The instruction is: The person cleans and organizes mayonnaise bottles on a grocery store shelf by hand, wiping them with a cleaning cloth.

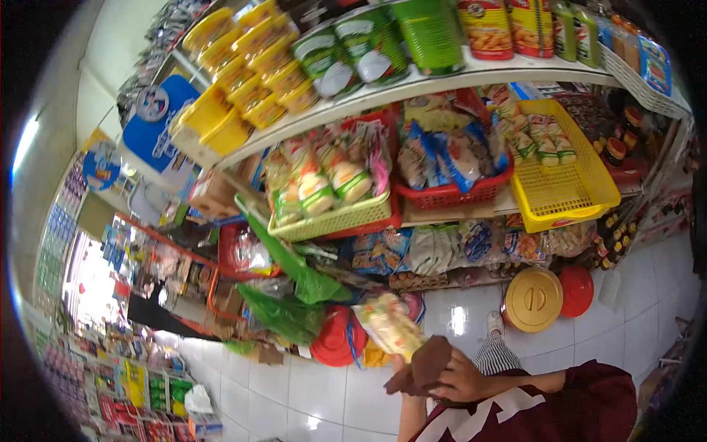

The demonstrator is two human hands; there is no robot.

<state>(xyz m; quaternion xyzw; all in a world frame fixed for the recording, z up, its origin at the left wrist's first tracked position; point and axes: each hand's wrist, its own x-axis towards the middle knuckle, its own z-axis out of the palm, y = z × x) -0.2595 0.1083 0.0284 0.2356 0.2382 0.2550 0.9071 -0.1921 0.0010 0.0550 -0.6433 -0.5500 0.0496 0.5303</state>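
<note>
Near the bottom centre, my right hand (460, 376) has its fingers wrapped on a dark brown cloth-like piece (431, 361). My left hand (400, 368) is mostly hidden behind the brown piece, with fingers bent at the lower end of a clear packet (390, 324) with pale yellow contents. The packet leans up and left, touching the brown piece. Beyond it, a pale green basket (331, 221) holds similar packets, beside a red basket (456, 193) of blue bags and a yellow basket (567, 184) with a few packets at its back.
Above the baskets runs a white shelf (398, 92) with yellow tubs (250, 66) and green containers (372, 48). On the tiled floor (456, 317) stand a gold-lidded container (532, 300) and a red lid (576, 291). Green plastic bags (283, 309) hang at the left, near a red container (337, 337).
</note>
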